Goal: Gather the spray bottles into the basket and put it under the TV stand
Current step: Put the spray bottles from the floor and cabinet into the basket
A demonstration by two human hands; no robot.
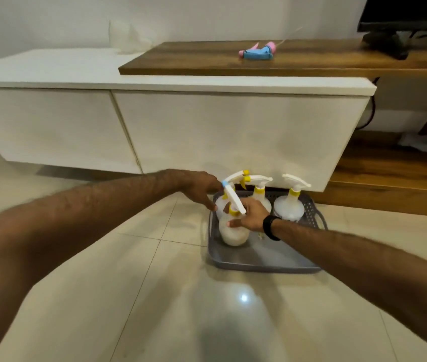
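A grey perforated basket (264, 262) sits on the tiled floor just in front of the white TV stand (207, 121). Several translucent spray bottles with white triggers and yellow collars stand in it. My right hand (250, 216), with a black band on the wrist, grips the nearest bottle (234, 235) around its neck at the basket's front left. My left hand (202, 190) reaches in from the left, fingers spread, touching the back-left bottle (220, 203). Two more bottles stand behind, one in the middle (259, 190) and one at the back right (289, 205).
A loose blue and pink spray head (258, 52) with a thin tube lies on the wooden top board (207, 61) of the stand. A TV base (387, 41) stands at the top right. A wooden step (390, 184) runs along the floor at the right.
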